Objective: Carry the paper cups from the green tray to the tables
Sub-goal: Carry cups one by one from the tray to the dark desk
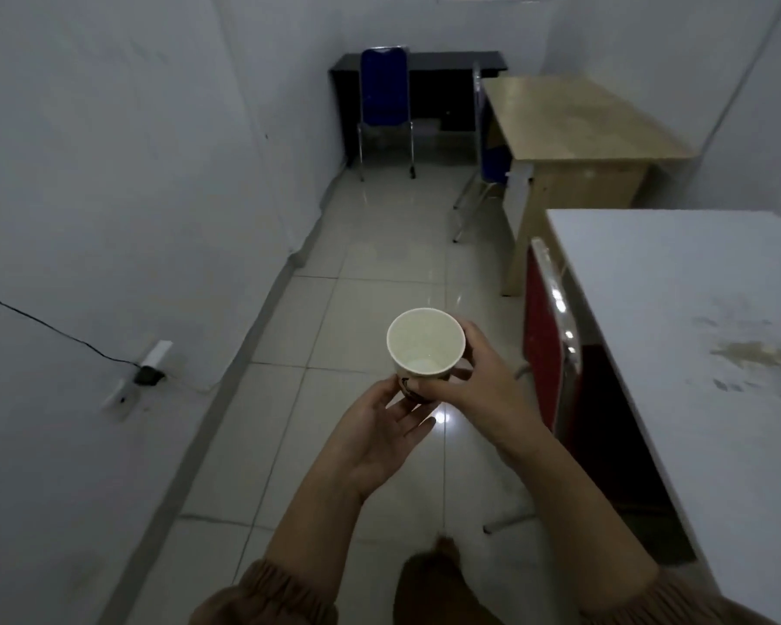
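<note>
Carrying is under way: the paper cup is gripped upright over the floor by the right hand, the left hand is held open just below, and the white counter must be reached next.

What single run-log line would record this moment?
stage: carry | paper cup: upright, over floor | right hand: grips cup | left hand: open, below cup | white table: at right

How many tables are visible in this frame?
3: a white table nearest on the right, a wooden table just beyond it, and a black table farthest back. More may lie outside the view.
</note>
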